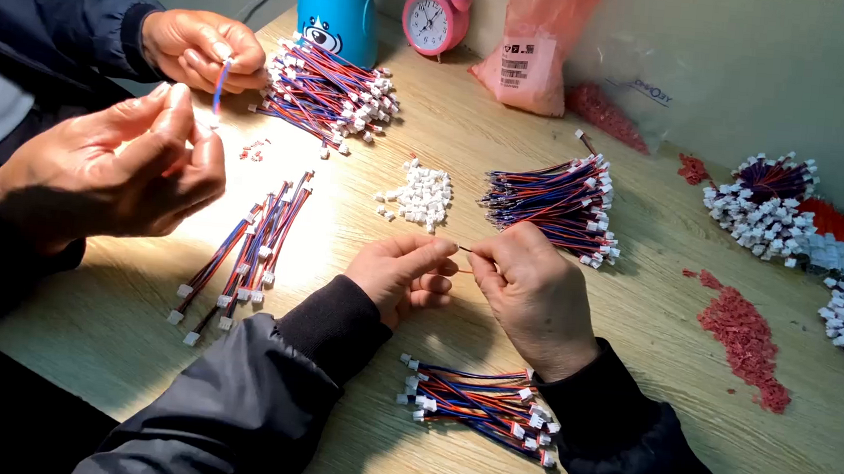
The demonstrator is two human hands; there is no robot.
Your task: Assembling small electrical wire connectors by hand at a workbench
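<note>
1. Head view: the left hand [404,278] is curled almost closed, thumb and forefinger pinched on one end of a thin red wire [465,249]; the other fingers are folded into the palm.
2. The right hand [535,294] is likewise nearly closed, its fingertips pinching the same wire's other end, so the short strand runs between the two hands, just above the pale wooden tabletop [637,314].
3. Just below the right hand's wrist lies a small bundle of red-and-blue leads with white plastic plugs [479,409].
4. Just beyond the left hand sits a little heap of loose white plastic connector housings [418,195]; beyond the right hand, a larger sheaf of red-and-blue plugged leads [557,205].
5. Well beyond both hands, a soft pink plastic bag with a white rectangular label [535,45] leans at the wall, a clear plastic bag of red pieces [623,107] beside it.
6. Left of the left hand, another person's two hands [150,125] pinch a blue wire [220,86].
</note>
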